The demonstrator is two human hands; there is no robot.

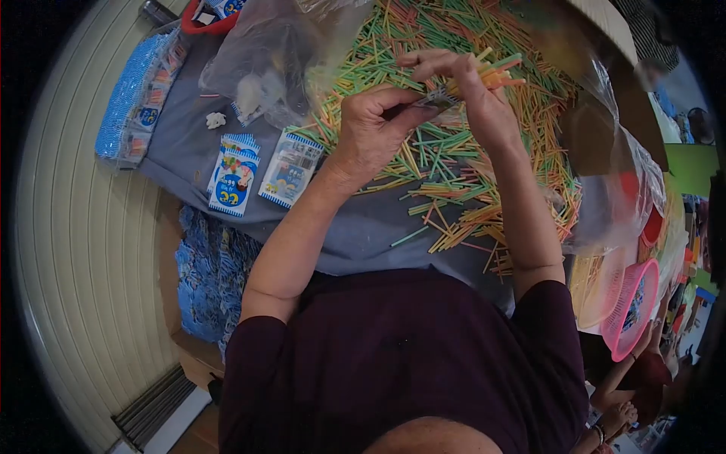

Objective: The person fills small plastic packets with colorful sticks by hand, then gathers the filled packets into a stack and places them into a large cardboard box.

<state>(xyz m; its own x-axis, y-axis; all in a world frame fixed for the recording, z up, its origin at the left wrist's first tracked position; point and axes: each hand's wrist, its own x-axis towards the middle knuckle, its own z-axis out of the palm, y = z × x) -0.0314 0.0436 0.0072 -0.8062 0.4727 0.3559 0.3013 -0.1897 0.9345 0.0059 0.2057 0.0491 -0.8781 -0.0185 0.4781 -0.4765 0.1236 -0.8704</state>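
My left hand [378,125] pinches a small printed plastic packet [437,100] between thumb and fingers, over the pile. Beside it, my right hand [484,102] is closed around a bunch of thin coloured sticks [505,74], orange, yellow and green, at the packet's right end. Whether any sticks are inside the packet cannot be made out. Beneath both hands spreads a large heap of loose green, yellow and red sticks [446,163]. Left of my left wrist lie a silvery-backed packet [291,168] and a small stack of blue-and-white packets [233,181].
A clear plastic bag [261,57] rests at the back left, near a red basket [208,23]. Bundled packets in blue wrapping [136,98] sit at the left table edge. On the right are a cardboard box [620,113], a pink basket [631,310] and other people's hands [618,416].
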